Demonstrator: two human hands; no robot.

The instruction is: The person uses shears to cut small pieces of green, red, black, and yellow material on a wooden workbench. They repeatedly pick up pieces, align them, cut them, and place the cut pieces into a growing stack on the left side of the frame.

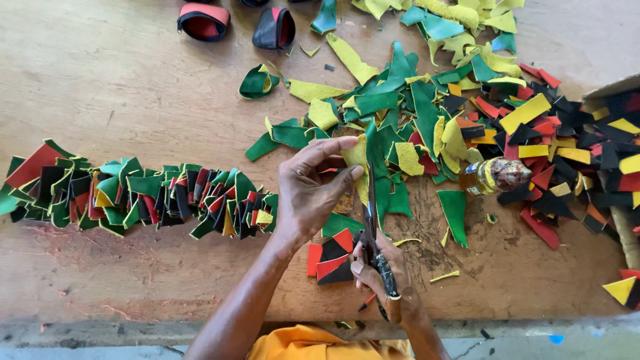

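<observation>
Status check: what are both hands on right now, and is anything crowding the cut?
Left hand pinches yellow-green piece. Right hand grips scissors, blades at the piece. Folded stack left, loose scraps right, small bottle close by.

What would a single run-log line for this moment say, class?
left hand: pinches yellow-green piece | right hand: grip on scissors, cutting piece | left: folded-piece row | right: scrap pile

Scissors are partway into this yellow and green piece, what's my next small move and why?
Probably close the scissors to carry the cut further up. Their blades sit along the yellow and green piece, which the left hand pinches at its top, and the right hand grips the handles, so the piece looks steady.
</observation>
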